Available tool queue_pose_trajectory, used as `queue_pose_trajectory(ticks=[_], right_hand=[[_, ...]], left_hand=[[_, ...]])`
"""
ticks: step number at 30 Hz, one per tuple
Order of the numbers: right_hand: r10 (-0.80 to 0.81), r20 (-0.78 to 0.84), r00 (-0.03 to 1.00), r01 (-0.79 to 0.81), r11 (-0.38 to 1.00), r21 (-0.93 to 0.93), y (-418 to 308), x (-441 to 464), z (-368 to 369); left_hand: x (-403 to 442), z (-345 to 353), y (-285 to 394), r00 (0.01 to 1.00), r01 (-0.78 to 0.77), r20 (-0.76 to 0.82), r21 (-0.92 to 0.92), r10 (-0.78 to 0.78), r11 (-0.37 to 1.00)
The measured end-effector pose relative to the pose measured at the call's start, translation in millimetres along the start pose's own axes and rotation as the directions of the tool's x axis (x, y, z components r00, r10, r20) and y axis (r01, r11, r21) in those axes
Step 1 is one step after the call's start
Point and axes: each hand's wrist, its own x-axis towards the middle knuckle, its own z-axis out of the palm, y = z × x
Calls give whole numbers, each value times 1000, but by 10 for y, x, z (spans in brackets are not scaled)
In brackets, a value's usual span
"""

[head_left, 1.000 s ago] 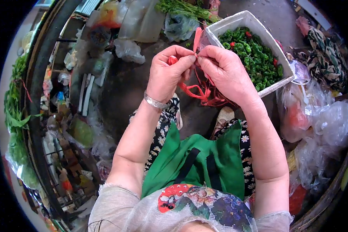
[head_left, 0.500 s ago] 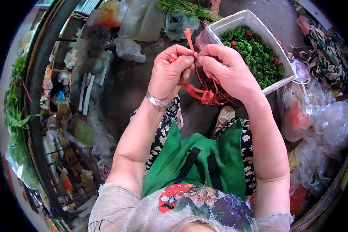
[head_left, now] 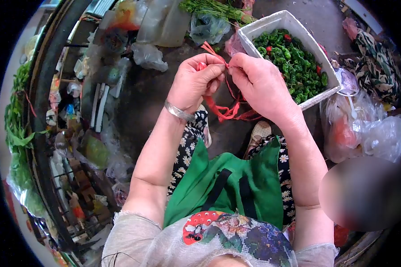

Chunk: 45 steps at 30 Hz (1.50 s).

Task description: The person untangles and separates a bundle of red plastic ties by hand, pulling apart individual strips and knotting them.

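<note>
Both hands meet in front of me over the dark floor, fingertips nearly touching. My left hand (head_left: 196, 82), with a silver bracelet at its wrist, pinches a strip of red plastic string (head_left: 225, 111) between thumb and forefinger. A short red end sticks up above the fingers, and a bit of red shows at the curled forefinger. My right hand (head_left: 263, 84) pinches the same string close to the left thumb. Loose red strands hang in a loop below both hands. Whether a knot sits at the pinch is too small to tell. Behind the right hand is a white foam box (head_left: 283, 20).
Green peppers (head_left: 289, 62) with a few red ones fill the foam box. Clear plastic bags (head_left: 356, 129) are heaped at the right, partly behind a blurred round patch. A cluttered rack (head_left: 80, 147) runs along the left. Leafy stems (head_left: 218, 10) lie at the back.
The upright red end has tipped over to the left. My right hand has turned so its back shows more, and the hanging strands have shifted left. A blurred patch now covers the lower right.
</note>
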Motion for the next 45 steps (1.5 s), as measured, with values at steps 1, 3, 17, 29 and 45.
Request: queue_pose_trajectory(ticks=[1, 3, 17, 29, 45], right_hand=[[-1, 1, 1000, 1, 1000, 6, -10, 2, 1], [-5, 0, 1000, 5, 997, 78, 22, 17, 14], [200, 406, 892, -443, 571, 691, 160, 84, -86], [1, -115, 993, 10, 995, 96, 107, 52, 15], [92, -115, 989, -61, 967, 247, 22, 46, -21]], left_hand=[[-1, -5, -3, 1000, 7, 4, -42, -7, 999], [-7, -11, 1, 999, 35, 33, -126, -31, 991], [-43, 97, -9, 997, -33, 58, -313, 54, 949], [-18, 117, -46, 966, -197, -108, 274, 233, 942], [-13, 100, -43, 999, -7, -34, -34, 6, 999]])
